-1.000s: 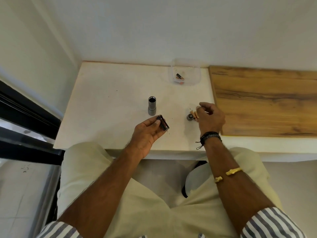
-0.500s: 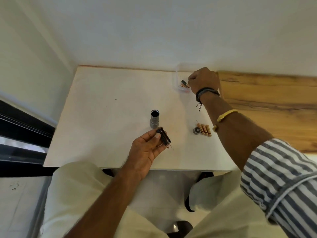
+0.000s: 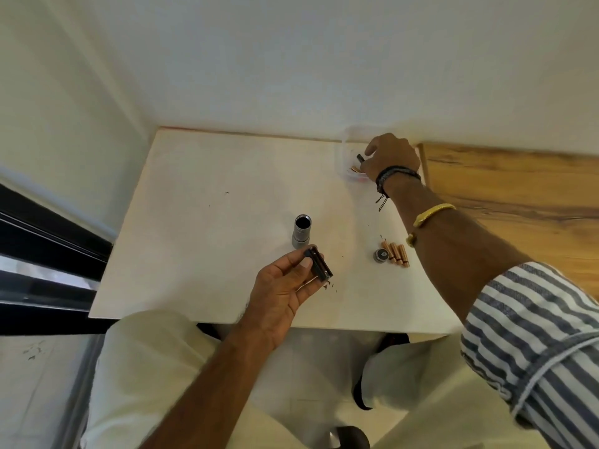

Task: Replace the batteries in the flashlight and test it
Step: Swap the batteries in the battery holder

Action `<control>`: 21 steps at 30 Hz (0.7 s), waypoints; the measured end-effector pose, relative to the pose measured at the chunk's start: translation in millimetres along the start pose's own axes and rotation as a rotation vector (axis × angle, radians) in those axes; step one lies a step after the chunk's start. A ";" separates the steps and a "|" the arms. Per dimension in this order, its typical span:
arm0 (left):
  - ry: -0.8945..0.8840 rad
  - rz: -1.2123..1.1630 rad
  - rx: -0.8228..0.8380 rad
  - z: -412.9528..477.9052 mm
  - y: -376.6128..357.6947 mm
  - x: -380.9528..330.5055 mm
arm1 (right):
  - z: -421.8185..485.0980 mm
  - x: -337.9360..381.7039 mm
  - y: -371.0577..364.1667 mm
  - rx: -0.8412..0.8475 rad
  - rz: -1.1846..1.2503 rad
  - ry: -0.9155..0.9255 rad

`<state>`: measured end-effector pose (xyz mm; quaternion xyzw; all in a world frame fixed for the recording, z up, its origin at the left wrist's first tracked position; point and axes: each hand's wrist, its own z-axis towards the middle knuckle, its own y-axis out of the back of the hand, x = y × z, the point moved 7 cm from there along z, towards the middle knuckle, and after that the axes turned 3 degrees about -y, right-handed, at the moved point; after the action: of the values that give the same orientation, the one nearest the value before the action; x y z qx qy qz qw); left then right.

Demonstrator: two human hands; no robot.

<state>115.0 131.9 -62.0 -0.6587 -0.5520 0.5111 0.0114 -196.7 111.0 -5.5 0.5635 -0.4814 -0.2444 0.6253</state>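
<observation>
A person's left hand pinches the black battery holder between thumb and fingertips, with the open flashlight body upright just beyond them. The right hand reaches into a clear tub, its grip hidden. The holder looks light and rigid, best held by its long sides

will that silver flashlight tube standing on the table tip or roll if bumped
Probably tips easily: the flashlight tube stands upright on a narrow end, open end up. Once down, its round body would likely roll on the smooth white table. It looks like rigid metal.
</observation>
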 end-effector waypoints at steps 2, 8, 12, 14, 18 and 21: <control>-0.001 -0.005 -0.008 0.2 0.6 -1.2 | -9.5 -2.3 7.0 -0.046 0.127 -0.016; -0.014 -0.021 0.002 -3.3 -3.1 -3.7 | -73.2 -12.2 19.8 -0.066 0.515 -0.009; -0.019 -0.003 -0.005 -7.2 -2.9 -1.1 | -134.7 -26.0 13.6 0.034 0.763 -0.030; -0.025 0.013 -0.006 -10.7 -2.7 0.1 | -168.1 -31.2 11.3 0.087 0.843 -0.062; -0.040 0.058 0.005 -17.7 -5.3 1.8 | -218.0 -45.7 0.4 0.167 1.019 -0.095; -0.042 0.086 0.014 -20.2 -7.5 3.7 | -237.9 -53.6 -9.0 0.280 1.167 -0.113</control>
<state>122.9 148.6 -50.4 -0.6708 -0.5198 0.5287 -0.0178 -8.2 265.9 -8.0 0.2690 -0.7713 0.1753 0.5495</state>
